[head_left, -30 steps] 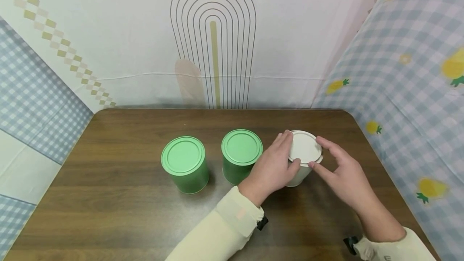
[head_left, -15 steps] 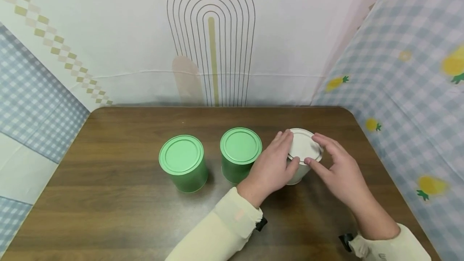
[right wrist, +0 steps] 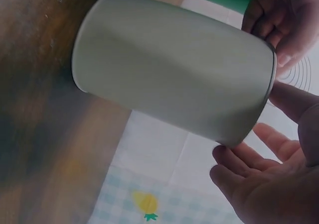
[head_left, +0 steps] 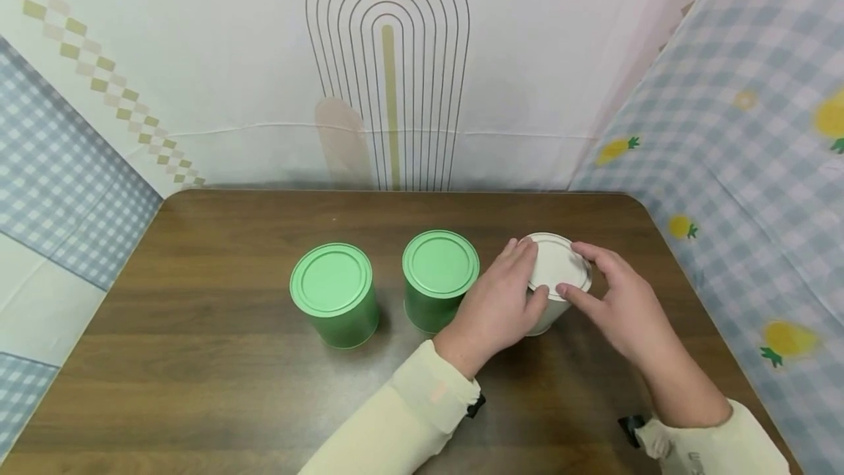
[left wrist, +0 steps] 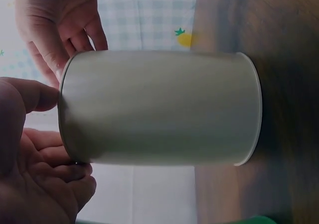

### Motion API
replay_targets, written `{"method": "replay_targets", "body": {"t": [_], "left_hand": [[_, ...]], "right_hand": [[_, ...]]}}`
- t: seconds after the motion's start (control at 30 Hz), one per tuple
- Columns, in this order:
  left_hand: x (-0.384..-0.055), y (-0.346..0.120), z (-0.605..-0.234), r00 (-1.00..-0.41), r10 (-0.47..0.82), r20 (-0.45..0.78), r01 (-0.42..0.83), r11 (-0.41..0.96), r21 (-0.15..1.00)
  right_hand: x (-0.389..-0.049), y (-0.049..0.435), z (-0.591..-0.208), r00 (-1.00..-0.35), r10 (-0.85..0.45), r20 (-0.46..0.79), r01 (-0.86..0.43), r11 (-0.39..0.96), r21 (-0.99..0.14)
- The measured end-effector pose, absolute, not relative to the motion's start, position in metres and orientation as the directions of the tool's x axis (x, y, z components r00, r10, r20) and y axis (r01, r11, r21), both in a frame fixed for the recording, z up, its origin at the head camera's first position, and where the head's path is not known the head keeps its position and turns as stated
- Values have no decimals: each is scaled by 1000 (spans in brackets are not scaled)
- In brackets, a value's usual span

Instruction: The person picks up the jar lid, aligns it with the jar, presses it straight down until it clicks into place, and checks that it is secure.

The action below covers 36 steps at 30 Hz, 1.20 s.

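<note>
A white can stands upright at the right of the table, its round white lid lying level on top. From the left, my left hand holds the lid's edge, with the thumb at the near side and the fingers along the far left side. My right hand holds the opposite edge between thumb and fingers. Both wrist views show fingertips right at the can's top rim and a plain, unlabelled wall. Two green cans, one in the middle and one farther left, have their lids on.
The brown wooden table has rounded back corners. A white patterned cloth hangs behind it, and blue checked cloth with yellow fruit prints runs along the right side. The middle green can stands close to my left hand.
The white lid sat slightly tilted, with the can's rim showing at its right; now it lies flush. My right thumb has shifted a little left along the edge. The green cans stay put.
</note>
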<state>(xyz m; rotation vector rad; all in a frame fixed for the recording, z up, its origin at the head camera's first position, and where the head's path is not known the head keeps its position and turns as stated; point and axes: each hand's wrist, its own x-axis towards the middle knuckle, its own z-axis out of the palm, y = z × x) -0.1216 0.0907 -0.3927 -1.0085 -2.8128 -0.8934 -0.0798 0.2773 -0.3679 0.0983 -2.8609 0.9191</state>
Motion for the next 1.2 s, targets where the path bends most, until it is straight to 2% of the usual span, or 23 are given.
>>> {"method": "replay_targets", "body": {"t": [0.17, 0.37, 0.57, 0.9, 1.2], "left_hand": [[-123, 89, -393, -789, 580, 203, 596, 642, 483], [-124, 87, -391, -794, 579, 185, 591, 663, 460], [-122, 88, -390, -809, 562, 174, 559, 644, 522], [-119, 90, -394, -809, 554, 196, 558, 621, 550], [-116, 85, -400, -795, 560, 234, 579, 583, 570]], "right_hand": [[-85, 277, -362, -997, -49, 67, -79, 806, -587], [-87, 276, -364, -996, -68, 49, -84, 795, -601], [-79, 281, -369, -999, -38, 27, -47, 783, -620], [-75, 283, -371, -994, -47, 94, -94, 799, -594], [-69, 278, -373, -986, -72, 152, -152, 772, -618]]}}
